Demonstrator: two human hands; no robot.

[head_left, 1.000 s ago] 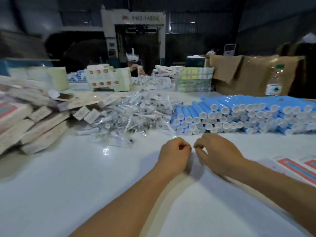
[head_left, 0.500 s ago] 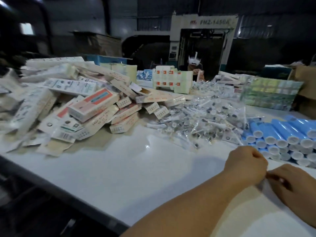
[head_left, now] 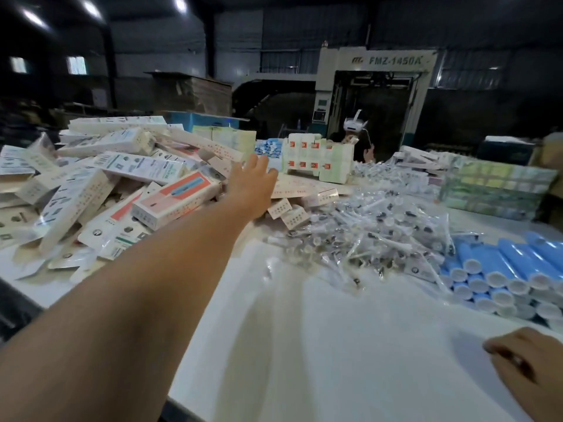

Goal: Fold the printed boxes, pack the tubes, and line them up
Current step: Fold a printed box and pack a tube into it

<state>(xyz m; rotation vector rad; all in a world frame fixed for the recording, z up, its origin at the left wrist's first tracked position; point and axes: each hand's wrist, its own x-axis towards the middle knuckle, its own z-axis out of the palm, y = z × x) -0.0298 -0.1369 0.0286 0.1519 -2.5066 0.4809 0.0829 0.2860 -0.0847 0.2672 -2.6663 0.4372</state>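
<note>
left hand (head_left: 251,185), fingers spread and holding nothing, reaches far-left to the heap of flat printed boxes (head_left: 100,190), likely to draw one for folding; right hand (head_left: 530,365), loosely curled and holding nothing, rests on the white table (head_left: 335,345) near the blue tubes (head_left: 511,263) at right

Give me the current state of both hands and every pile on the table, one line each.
left hand: open, stretched over the box pile, holding nothing
right hand: resting on the table, fingers loosely curled, holding nothing visible
printed boxes: loose heap, mostly flat, unfolded
blue tubes: capped, stacked on their sides
clear sachets: sealed, heaped loosely
table: white, bare here
</note>
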